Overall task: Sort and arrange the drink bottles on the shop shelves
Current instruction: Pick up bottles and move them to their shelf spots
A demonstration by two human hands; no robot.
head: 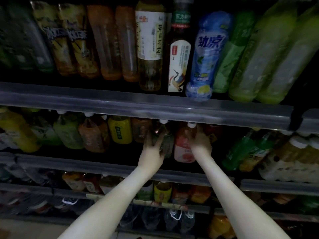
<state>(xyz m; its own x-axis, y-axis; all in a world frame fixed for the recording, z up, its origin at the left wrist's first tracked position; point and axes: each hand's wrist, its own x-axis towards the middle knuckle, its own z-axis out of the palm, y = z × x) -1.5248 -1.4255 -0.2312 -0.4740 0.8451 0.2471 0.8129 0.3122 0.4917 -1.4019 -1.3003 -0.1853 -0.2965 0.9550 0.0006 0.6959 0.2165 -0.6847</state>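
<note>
In the head view, the left hand curls its blurred fingers round a dark brown plastic bottle with a white cap, which stands on the middle shelf under the grey plastic shelf rail. Just beside it, the right hand grips an amber bottle with a pink-red label, fingers closed round its right side near the shoulder.
</note>
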